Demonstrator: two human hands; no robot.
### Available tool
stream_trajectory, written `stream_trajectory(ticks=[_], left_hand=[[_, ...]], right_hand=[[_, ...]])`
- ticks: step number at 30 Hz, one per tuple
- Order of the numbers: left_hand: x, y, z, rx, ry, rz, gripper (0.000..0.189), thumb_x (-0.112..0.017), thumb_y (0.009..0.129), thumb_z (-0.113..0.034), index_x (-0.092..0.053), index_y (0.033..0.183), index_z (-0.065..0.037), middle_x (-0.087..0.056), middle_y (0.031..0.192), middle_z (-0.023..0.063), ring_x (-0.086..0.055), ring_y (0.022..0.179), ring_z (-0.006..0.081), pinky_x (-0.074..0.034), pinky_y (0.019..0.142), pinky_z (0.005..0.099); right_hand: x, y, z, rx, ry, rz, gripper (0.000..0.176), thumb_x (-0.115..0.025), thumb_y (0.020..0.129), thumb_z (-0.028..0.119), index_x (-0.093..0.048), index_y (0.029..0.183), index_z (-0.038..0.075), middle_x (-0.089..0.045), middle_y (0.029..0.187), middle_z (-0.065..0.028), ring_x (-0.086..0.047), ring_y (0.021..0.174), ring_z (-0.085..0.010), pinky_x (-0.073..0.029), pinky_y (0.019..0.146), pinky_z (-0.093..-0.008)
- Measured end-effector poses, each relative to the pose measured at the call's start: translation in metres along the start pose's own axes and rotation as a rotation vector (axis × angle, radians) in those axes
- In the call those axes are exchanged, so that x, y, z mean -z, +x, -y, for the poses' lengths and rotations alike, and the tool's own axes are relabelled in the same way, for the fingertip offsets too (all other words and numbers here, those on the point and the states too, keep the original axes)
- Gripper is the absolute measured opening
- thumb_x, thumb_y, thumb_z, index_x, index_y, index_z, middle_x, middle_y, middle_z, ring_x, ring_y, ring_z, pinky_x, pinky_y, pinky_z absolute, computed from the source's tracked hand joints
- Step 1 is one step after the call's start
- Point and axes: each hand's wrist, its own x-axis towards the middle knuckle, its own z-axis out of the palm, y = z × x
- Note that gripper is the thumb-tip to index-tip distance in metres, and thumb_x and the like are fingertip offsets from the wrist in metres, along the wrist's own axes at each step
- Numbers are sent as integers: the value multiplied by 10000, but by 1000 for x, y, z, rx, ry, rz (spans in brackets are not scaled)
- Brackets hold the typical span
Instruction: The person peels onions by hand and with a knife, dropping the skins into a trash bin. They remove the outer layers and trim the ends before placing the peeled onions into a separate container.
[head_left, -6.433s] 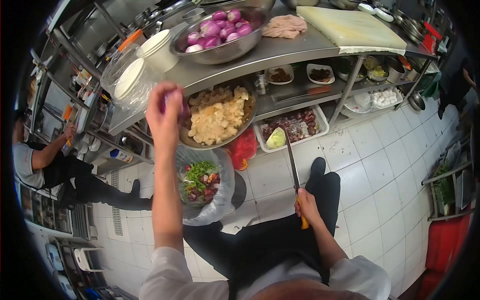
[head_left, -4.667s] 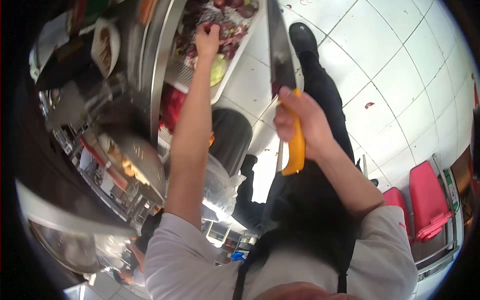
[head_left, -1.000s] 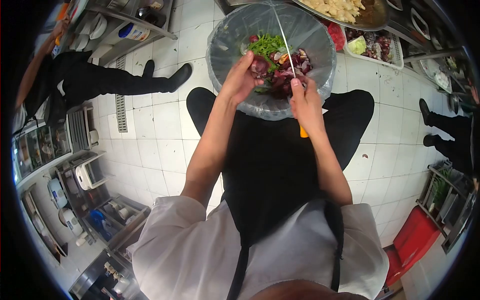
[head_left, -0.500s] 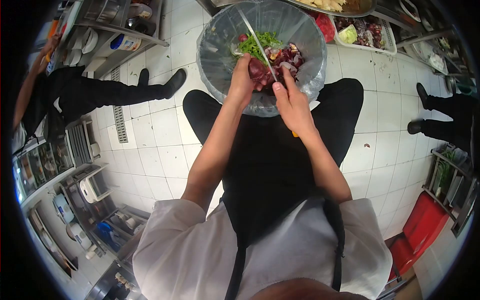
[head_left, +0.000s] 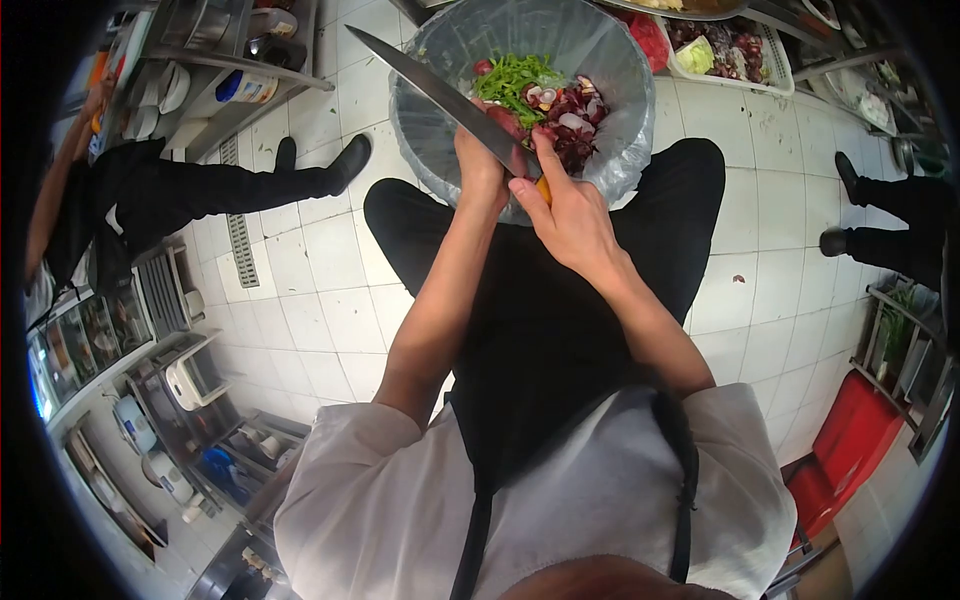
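My right hand [head_left: 578, 218] is closed on a knife [head_left: 425, 82] with a long wide blade and a yellow handle, the index finger stretched along the blade. The blade slants up and left, its tip past the bin's far left rim. Behind the blade, my left hand [head_left: 480, 170] grips a red onion [head_left: 506, 122], mostly covered by the blade and fingers. Both hands are over the near side of a bin [head_left: 420, 150] lined with clear plastic. Inside it lie chopped green leaves [head_left: 518, 82] and a heap of red onion skins and scraps [head_left: 582, 122].
A white basket [head_left: 785, 75] of red onions with a piece of cabbage [head_left: 695, 57] stands beyond the bin to the right, beside a red bag [head_left: 648, 42]. People in black trousers stand left and right. Metal shelves [head_left: 250, 65] and a red chair [head_left: 845, 450] flank the tiled floor.
The knife has turned from edge-on to showing its broad side, and its tip has swung left. My right hand has rotated and shifted slightly toward me; the left still holds the onion.
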Motion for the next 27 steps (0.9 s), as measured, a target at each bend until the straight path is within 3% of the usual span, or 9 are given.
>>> stream_trajectory(ticks=[6, 12, 15, 18, 24, 27], left_hand=[[-3, -1, 0, -98, 0, -67, 235, -469, 1020, -263, -550, 889, -86, -550, 762, 5, -558, 674, 111, -452, 578, 286], [-3, -10, -5, -327, 176, -80, 277, -438, 1030, -246, -560, 874, -52, -553, 727, 10, -536, 634, 103, -439, 548, 269], [-8, -15, -13, -331, 110, -93, 322, -412, 1045, -272, -564, 886, -37, -560, 723, 13, -521, 612, 95, -433, 533, 260], [-5, -15, -15, -371, 221, -69, 254, -441, 992, -215, -589, 908, -26, -594, 771, 59, -580, 652, 158, -479, 580, 290], [-11, -26, -23, -400, 381, -30, 301, -421, 1014, -249, -593, 942, -13, -620, 828, 68, -583, 703, 141, -474, 609, 288], [-11, -26, -2, -533, 373, 32, 349, -356, 1057, -289, -538, 893, -41, -530, 699, 8, -504, 589, 91, -411, 512, 262]], right_hand=[[4, 0, 2, 10, -4, 33, 682, -573, 955, 387, -387, 1408, -88, -652, 672, -217, -647, 602, -412, -515, 577, -486], [2, -4, -1, -16, -18, 37, 668, -565, 959, 388, -394, 1409, -76, -651, 662, -211, -644, 605, -416, -514, 580, -488], [3, -6, -3, -38, -6, 43, 664, -560, 961, 394, -398, 1410, -69, -649, 662, -211, -640, 609, -424, -511, 582, -495], [1, -5, -3, -62, 23, 39, 609, -564, 971, 338, -392, 1434, -18, -643, 692, -224, -642, 639, -429, -493, 590, -479], [-3, 3, -3, -62, 33, 8, 561, -553, 983, 312, -415, 1423, -7, -648, 726, -235, -646, 685, -443, -489, 612, -466], [-4, 13, -6, -32, 71, -51, 592, -538, 976, 370, -436, 1397, -34, -626, 668, -245, -635, 645, -448, -488, 603, -506]])
